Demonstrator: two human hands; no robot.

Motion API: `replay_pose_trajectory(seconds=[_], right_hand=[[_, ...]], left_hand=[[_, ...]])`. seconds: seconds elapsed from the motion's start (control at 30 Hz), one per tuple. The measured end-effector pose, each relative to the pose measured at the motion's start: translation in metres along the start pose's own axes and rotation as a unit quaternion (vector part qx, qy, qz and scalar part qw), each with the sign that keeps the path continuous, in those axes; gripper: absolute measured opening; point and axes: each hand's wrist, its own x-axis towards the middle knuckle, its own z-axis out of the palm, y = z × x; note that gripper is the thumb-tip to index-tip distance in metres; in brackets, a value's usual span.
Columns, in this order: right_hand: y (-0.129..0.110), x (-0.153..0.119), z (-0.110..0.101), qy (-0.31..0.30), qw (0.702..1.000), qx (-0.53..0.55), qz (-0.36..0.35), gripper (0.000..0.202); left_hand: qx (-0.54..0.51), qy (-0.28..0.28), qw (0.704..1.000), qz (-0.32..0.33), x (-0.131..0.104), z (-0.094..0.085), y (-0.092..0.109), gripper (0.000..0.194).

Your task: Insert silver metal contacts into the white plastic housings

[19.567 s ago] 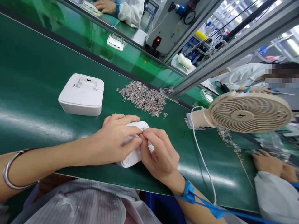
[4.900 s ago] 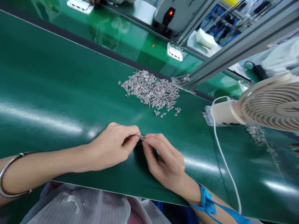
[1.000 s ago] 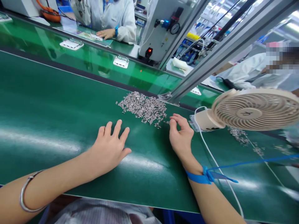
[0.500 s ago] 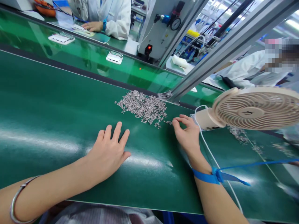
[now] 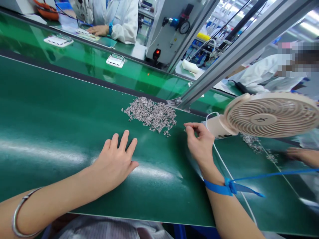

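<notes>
My left hand (image 5: 117, 159) lies palm down on the green table, fingers spread and holding nothing. To the right of the pile of small shiny metal pieces (image 5: 151, 113), my right hand (image 5: 200, 141) is closed in a pinch. A tiny metal piece (image 5: 185, 125) shows at its fingertips; whether there is more than one I cannot tell. A blue strap (image 5: 219, 188) with a cord circles the right wrist. The right hand is beside the base of a beige fan (image 5: 216, 127), apart from the pile.
Behind the table's dark edge runs a green belt (image 5: 87, 56) with white flat parts (image 5: 115, 61). A metal post (image 5: 199, 79) slants up beside the pile. A white cable (image 5: 225, 169) crosses the right side. Co-workers' hands show at right (image 5: 302, 156) and far side (image 5: 98, 30).
Small pieces beside my right fingertips are gone from the table; one shows in the pinch. The white parts have shifted left. A co-worker's hand has come in at right. My left hand stays.
</notes>
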Motion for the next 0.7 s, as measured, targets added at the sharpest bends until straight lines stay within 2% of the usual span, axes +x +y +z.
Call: replay_pose_trajectory(seconds=[0.07,0.37,0.53,0.7], right_hand=[[-0.005,-0.001,-0.001,0.005,0.999,0.02,0.031,0.013],[-0.004,-0.001,0.002,0.018,0.995,0.084,0.058,0.017],[0.003,-0.003,0.008,-0.012,0.994,0.107,0.027,0.029],[0.006,-0.006,0.01,-0.011,0.995,0.101,0.014,0.043]], left_hand=[[-0.003,-0.005,1.0,0.0,0.0,0.0,0.0,0.053],[-0.004,-0.007,1.0,0.002,-0.001,-0.001,-0.001,0.052],[-0.001,-0.004,1.0,0.001,-0.001,-0.001,0.0,0.053],[-0.003,-0.001,1.0,0.002,-0.001,0.0,0.0,0.052]])
